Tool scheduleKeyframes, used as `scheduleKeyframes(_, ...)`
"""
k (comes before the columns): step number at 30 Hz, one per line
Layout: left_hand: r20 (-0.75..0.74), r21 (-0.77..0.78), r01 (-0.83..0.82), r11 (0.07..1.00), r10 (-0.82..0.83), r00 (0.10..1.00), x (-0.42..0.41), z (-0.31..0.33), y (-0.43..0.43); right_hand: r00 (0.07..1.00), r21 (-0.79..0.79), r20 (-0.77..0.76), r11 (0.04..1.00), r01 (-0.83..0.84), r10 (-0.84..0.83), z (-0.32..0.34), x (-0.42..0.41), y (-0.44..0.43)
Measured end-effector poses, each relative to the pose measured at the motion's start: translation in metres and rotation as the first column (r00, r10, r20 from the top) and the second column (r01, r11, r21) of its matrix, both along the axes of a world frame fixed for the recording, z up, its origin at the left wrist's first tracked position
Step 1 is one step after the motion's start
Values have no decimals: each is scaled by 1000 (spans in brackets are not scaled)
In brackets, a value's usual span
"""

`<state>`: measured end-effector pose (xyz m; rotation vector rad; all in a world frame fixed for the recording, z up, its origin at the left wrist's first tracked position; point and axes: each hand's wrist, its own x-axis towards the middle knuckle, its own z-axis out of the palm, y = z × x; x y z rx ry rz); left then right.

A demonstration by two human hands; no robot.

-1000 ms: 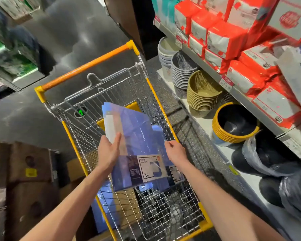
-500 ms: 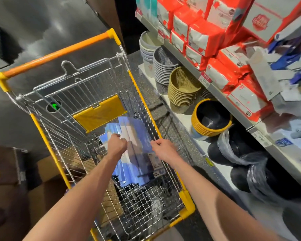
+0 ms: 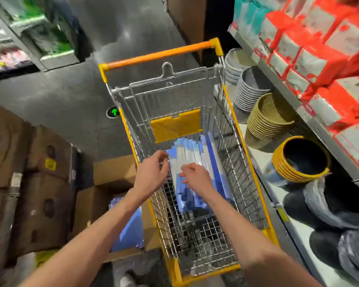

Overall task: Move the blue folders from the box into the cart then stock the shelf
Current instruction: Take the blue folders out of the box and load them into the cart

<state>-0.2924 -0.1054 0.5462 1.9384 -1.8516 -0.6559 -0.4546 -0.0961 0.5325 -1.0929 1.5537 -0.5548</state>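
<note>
Two arms show, the left arm [image 3: 87, 235] and the right arm [image 3: 247, 230]. Both are bare from wrist to the picture's edge. The left hand [image 3: 151, 175] and right hand [image 3: 196, 178] are bare too. A small pale shape low down may be a shoe [image 3: 126, 280]; it is too blurry to tell.

Dim store light from overhead; glare patches shine on the dark floor [image 3: 120, 36]. Motion blur smears the red packs [image 3: 319, 48] and left shelves [image 3: 29, 38]. Wide-angle bending curves the edges.

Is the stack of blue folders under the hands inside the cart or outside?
Inside: the blue folders sit within the cart's wire walls, below its rim.
</note>
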Motion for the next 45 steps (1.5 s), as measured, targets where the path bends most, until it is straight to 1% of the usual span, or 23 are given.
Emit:
scheduleKeyframes(2, -47, -49, -65, 997, 62, 997, 40, 6, 18, 999, -39, -13, 999, -30, 30, 13, 38, 8)
scheduleKeyframes(3, -96, -59, -91, 994, 85, 992, 60, 6, 28, 998, -53, -37, 997, -51, 49, 18, 57, 14)
scheduleKeyframes(6, -227, -50, -168, 985, 152, 962, 138, -6, 62, 981, -116, -165, 985, -126, 106, 19, 125, 36)
scheduleKeyframes(8, -290, -11, -189, 982, 178, 940, 188, -22, 85, 923, -147, -329, 955, -259, 200, 16, 167, 49)
scheduleKeyframes(9, -293, 14, -191, 981, 187, 938, 216, -30, 99, 884, -130, -390, 934, -333, 260, 18, 193, 57)
scheduleKeyframes(11, -267, 62, -211, 976, 219, 938, 261, -41, 125, 813, -56, -459, 902, -428, 357, 21, 233, 68)
scheduleKeyframes(13, -286, 129, -269, 954, 296, 911, 308, -51, 154, 763, -3, -472, 865, -502, 442, 19, 282, 82)
scheduleKeyframes(15, -289, 179, -307, 935, 349, 892, 338, -58, 175, 715, 28, -487, 828, -561, 501, 13, 314, 96)
scheduleKeyframes(19, -274, 242, -338, 910, 398, 875, 374, -75, 199, 659, 99, -453, 768, -633, 601, -9, 356, 122)
scheduleKeyframes(22, -300, 305, -359, 882, 447, 843, 383, -87, 202, 622, 157, -429, 732, -663, 655, -26, 369, 135)
scheduleKeyframes(27, -250, 392, -285, 875, 399, 882, 378, -104, 194, 618, 219, -397, 724, -655, 679, -50, 356, 130)
scheduleKeyframes(29, -240, 442, -268, 856, 401, 884, 371, -116, 188, 621, 248, -385, 725, -643, 682, -62, 343, 122)
scheduleKeyframes(31, -237, 492, -276, 825, 432, 870, 366, -125, 181, 619, 274, -380, 722, -635, 688, -75, 334, 112)
scheduleKeyframes(32, -238, 505, -282, 815, 446, 863, 364, -129, 177, 634, 278, -367, 731, -623, 681, -80, 331, 108)
scheduleKeyframes(35, -218, 559, -320, 765, 508, 833, 360, -143, 162, 717, 294, -296, 774, -560, 631, -100, 323, 92)
scheduleKeyframes(38, -207, 604, -332, 725, 545, 812, 359, -167, 144, 718, 347, -300, 773, -531, 628, -131, 318, 76)
scheduleKeyframes(40, -199, 627, -331, 705, 556, 807, 361, -188, 132, 752, 371, -275, 788, -491, 599, -156, 317, 67)
scheduleKeyframes(42, -189, 633, -342, 694, 567, 802, 365, -207, 124, 774, 386, -281, 806, -450, 567, -181, 320, 61)
scheduleKeyframes(45, -181, 669, -346, 658, 596, 782, 373, -256, 113, 768, 406, -324, 814, -415, 553, -222, 331, 53)
